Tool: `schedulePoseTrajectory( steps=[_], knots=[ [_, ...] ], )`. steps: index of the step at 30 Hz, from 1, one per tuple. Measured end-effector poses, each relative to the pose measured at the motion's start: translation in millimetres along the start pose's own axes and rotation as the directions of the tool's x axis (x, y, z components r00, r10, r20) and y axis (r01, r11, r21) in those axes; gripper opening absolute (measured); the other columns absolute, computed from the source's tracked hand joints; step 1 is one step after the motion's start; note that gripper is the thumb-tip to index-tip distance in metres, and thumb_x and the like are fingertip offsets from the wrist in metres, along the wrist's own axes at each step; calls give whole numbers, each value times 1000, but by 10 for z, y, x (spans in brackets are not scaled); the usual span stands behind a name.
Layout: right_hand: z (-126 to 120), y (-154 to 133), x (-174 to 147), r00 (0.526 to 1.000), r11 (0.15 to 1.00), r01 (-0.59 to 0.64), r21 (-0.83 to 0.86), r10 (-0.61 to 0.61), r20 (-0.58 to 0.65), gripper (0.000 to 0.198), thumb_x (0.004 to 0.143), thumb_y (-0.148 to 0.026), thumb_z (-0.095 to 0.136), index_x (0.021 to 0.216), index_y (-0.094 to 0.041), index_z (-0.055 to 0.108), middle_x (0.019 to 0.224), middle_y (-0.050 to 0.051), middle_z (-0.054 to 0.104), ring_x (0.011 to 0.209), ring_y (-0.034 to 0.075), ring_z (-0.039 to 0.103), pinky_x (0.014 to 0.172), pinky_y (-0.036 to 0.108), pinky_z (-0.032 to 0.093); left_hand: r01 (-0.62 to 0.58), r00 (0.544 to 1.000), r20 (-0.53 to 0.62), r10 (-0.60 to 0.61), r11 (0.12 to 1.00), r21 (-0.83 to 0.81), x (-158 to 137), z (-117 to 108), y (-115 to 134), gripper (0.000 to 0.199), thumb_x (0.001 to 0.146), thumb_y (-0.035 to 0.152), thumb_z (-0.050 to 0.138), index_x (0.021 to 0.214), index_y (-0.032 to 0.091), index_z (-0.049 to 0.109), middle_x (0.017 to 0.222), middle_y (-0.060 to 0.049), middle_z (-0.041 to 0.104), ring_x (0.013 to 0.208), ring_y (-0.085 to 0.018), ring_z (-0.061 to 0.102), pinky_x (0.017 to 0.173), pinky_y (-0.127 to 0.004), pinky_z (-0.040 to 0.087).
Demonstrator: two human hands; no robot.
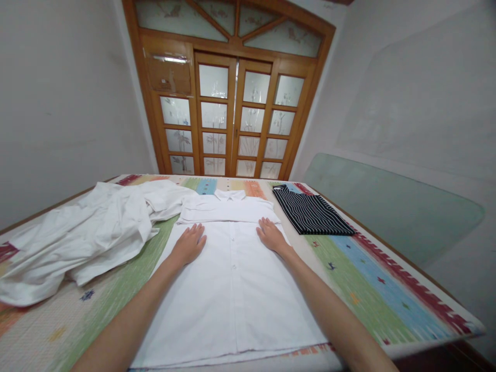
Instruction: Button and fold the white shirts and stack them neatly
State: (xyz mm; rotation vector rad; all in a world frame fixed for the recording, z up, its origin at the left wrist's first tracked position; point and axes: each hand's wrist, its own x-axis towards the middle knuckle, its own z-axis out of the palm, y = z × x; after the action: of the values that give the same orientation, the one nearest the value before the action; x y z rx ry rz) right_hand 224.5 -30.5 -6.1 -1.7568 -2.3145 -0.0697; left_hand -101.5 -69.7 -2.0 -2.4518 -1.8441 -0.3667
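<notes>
A white button-up shirt (232, 289) lies front side up before me, its collar at the far end and its hem near me. Its sleeves are laid across the chest just below the collar. My left hand (189, 244) rests flat on the shirt's left side, under the sleeve band, fingers stretched out. On the right side my right hand (270, 235) lies palm down in the same way, its fingertips at the sleeve's lower edge. Neither hand grips the cloth.
A crumpled white garment (104, 222) is spread at the left. A folded black-and-white striped garment (312, 212) lies at the far right. All rest on a colourful striped cover (356, 279). Against the right wall leans a pale glass-like panel (391, 206). Wooden glazed doors (234, 119) stand beyond.
</notes>
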Motion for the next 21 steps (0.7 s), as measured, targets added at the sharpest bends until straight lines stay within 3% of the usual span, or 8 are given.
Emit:
schedulePoseTrajectory(
  steps=[21],
  knots=[
    [-6, -19, -19, 999, 1000, 26, -11, -26, -23, 52, 98, -30, 31, 141, -4, 46, 149, 20, 42, 142, 28, 33, 116, 44, 26, -16, 1000, -6, 16, 1000, 11, -12, 2, -10, 52, 97, 34, 30, 139, 10, 48, 149, -16, 44, 141, -26, 36, 116, -44, 29]
  ],
)
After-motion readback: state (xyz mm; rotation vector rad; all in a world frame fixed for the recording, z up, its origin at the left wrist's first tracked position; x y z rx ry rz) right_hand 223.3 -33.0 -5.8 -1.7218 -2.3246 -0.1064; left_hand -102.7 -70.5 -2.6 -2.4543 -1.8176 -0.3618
